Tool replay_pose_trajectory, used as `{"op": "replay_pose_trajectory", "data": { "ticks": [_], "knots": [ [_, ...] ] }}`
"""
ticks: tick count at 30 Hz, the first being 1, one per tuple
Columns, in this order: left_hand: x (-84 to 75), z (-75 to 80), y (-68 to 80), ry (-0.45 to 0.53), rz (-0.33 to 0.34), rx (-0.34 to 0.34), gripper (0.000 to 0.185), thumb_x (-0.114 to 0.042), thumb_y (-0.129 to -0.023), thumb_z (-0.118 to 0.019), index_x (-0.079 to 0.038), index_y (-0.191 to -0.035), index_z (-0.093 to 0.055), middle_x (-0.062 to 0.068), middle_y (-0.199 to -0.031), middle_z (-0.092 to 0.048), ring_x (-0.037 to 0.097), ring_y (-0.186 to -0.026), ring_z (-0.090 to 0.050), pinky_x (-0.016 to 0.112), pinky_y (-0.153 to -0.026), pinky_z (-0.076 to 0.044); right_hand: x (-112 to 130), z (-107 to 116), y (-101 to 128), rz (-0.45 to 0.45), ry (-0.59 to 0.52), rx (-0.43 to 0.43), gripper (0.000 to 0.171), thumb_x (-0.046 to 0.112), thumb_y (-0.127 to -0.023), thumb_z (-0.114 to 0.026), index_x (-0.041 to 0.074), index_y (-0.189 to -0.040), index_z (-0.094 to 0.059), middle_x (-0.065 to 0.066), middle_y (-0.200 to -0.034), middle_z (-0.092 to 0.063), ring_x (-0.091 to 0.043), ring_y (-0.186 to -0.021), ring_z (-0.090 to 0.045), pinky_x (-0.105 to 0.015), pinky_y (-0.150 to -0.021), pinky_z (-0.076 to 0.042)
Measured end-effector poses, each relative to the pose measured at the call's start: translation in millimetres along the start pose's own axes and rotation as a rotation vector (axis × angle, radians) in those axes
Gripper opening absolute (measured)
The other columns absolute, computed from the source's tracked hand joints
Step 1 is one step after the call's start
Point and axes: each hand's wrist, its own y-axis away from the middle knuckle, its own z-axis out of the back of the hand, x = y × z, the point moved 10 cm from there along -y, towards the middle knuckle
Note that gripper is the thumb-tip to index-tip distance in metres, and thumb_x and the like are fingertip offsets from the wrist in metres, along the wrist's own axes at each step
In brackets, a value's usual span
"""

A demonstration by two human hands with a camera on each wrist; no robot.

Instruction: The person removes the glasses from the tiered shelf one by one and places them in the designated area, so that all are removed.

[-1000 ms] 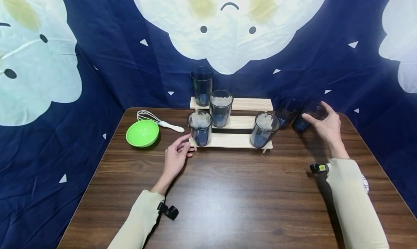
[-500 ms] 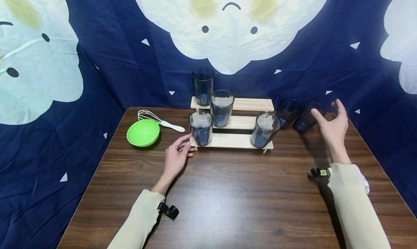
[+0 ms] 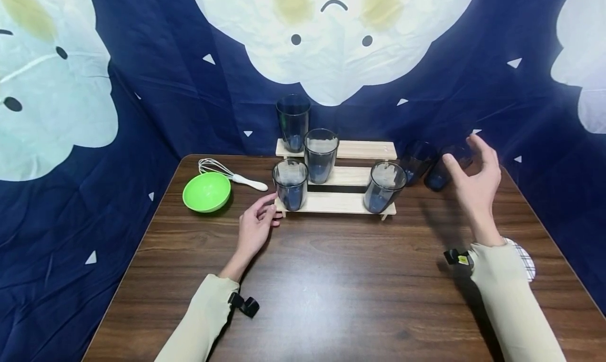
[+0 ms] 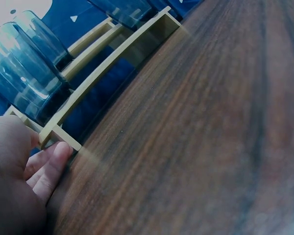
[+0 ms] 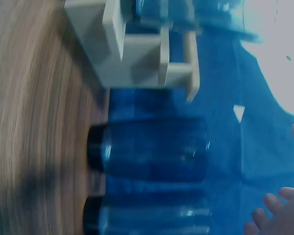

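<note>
Staged tabletop set, more like a home-style recording corner than a real kitchen. Dark wood-grain table closed in on the left, far and right sides by wrinkled navy cloth backdrop printed with big white flower faces and small white triangles. No counters, sink or appliances in view. At the far middle, small three-step wooden riser holding smoky blue tumblers. At far left, green bowl and white-handled whisk, both kitchen props.
</note>
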Motion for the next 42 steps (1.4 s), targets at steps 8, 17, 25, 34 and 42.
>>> {"op": "replay_pose_trajectory", "data": {
  "ticks": [8, 17, 25, 34, 42],
  "knots": [
    [1.0, 0.7, -0.6, -0.006, 0.003, -0.004, 0.035, 0.004, -0.11, -0.063, -0.002, -0.144, -0.072, 0.031, -0.112, -0.079, 0.048, -0.098, -0.08, 0.024, -0.071, -0.071, 31.2, -25.1, 19.0, 0.068, -0.063, 0.099, 0.062, 0.001, -0.089, -0.087, 0.006, -0.148, -0.071, 0.015, -0.128, -0.068, -0.005, -0.12, -0.063, -0.018, -0.106, -0.051],
    [0.9, 1.6, 0.1, 0.008, -0.001, 0.003, 0.035, 0.004, -0.111, -0.062, 0.0, -0.144, -0.071, 0.033, -0.11, -0.078, 0.049, -0.099, -0.08, 0.025, -0.072, -0.072, 52.2, -49.0, 39.0, 0.1, -0.055, 0.244, 0.066, 0.001, -0.09, -0.085, 0.007, -0.153, -0.066, -0.018, -0.14, -0.071, -0.001, -0.126, -0.061, -0.018, -0.115, -0.048],
    [2.2, 1.3, -0.8, 0.01, 0.001, 0.007, 0.035, 0.003, -0.111, -0.062, 0.0, -0.144, -0.071, 0.033, -0.112, -0.078, 0.05, -0.1, -0.08, 0.025, -0.073, -0.072, 53.9, -63.8, 51.9, 0.032, -0.078, 0.316, 0.072, -0.001, -0.089, -0.087, 0.009, -0.156, -0.065, -0.015, -0.141, -0.071, -0.003, -0.124, -0.06, -0.016, -0.107, -0.048],
    [2.4, 0.7, 0.2, -0.003, -0.006, 0.001, 0.033, 0.001, -0.112, -0.062, 0.001, -0.144, -0.071, 0.033, -0.111, -0.079, 0.048, -0.099, -0.081, 0.023, -0.071, -0.071, 50.8, -76.8, 63.5, 0.038, 0.02, 0.399, 0.088, 0.006, -0.08, -0.096, 0.012, -0.16, -0.06, -0.015, -0.147, -0.068, -0.013, -0.131, -0.058, -0.016, -0.108, -0.042],
    [1.6, 1.3, -1.0, -0.007, -0.011, 0.003, 0.034, 0.003, -0.111, -0.063, 0.0, -0.144, -0.072, 0.032, -0.112, -0.079, 0.047, -0.097, -0.081, 0.025, -0.072, -0.072, 50.3, -83.8, 71.1, 0.043, 0.082, 0.458, 0.093, 0.014, -0.079, -0.099, 0.018, -0.163, -0.057, -0.013, -0.149, -0.065, -0.03, -0.139, -0.057, -0.017, -0.11, -0.042]
  ]
}}
